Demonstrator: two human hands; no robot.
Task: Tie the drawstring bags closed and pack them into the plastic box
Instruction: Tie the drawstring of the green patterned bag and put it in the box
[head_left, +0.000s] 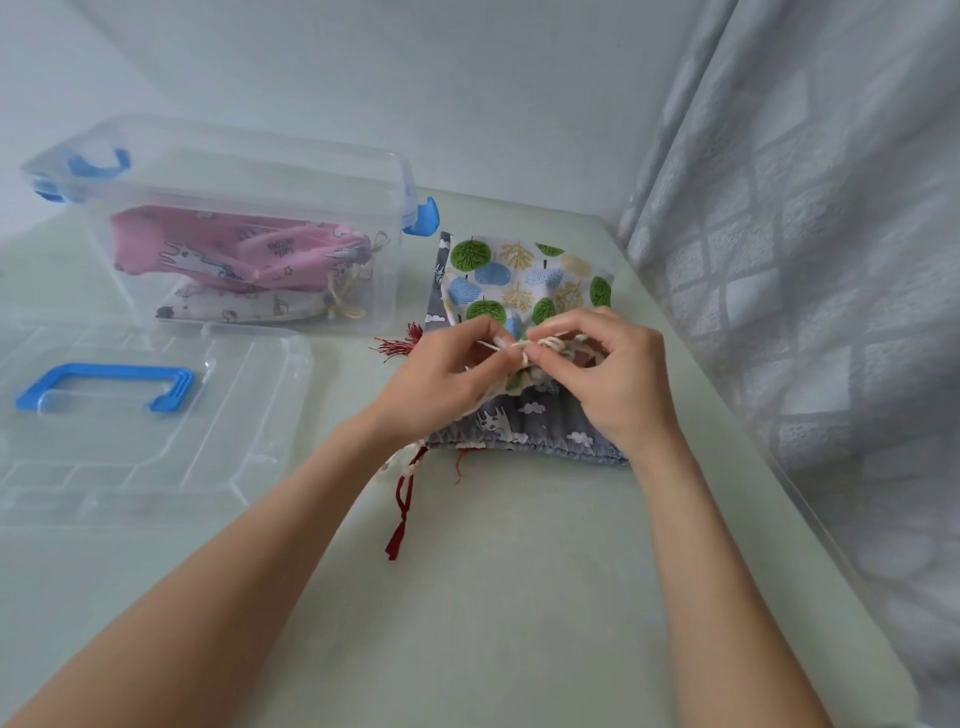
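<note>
**While two bags wait in the box, I tie the tree bag**

While I look down through the head camera, I see my left hand (441, 374) and my right hand (613, 374) close together over the tree bag (519, 275). Both hands pinch the cream string (540, 344) at the mouth of that bag. My fingers are curled tight on it, so I think I am in the middle of making the knot.

The tree bag lies on top of a grey cloud bag (535, 421), on the table (519, 597) near the curtain (805, 260). A red string (402, 506) hangs out from the grey bag, and it looks loose to me.

The plastic box (218, 218) stands well to the left, with no lid on. Inside it I see a pink bag (208, 249) on top of a white bag (234, 309), both tied. The lid (156, 415) lies flat in front of the box.

Next I think I must pull the cream string snug, then lift the tree bag over into the box. The grey bag is not yet tied.
</note>
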